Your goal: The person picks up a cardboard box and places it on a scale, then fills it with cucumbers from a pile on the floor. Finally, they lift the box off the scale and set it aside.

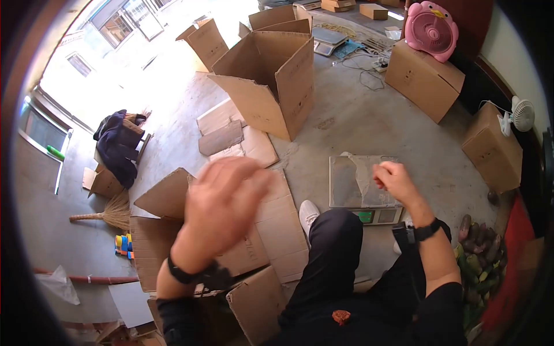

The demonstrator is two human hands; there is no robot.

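My left hand is raised over an open cardboard box at my left, its fingers smeared by motion. Above the platform scale in front of me is my right hand, fingers curled in; what they hold, if anything, I cannot make out. The scale has a metal top with a torn sheet of film on it and a green display at its near edge. Dark bands circle both wrists.
Flattened cardboard lies left of my shoe. A tall open box stands ahead. Eggplants and green vegetables are heaped at right. A pink fan tops one box. A broom lies at left.
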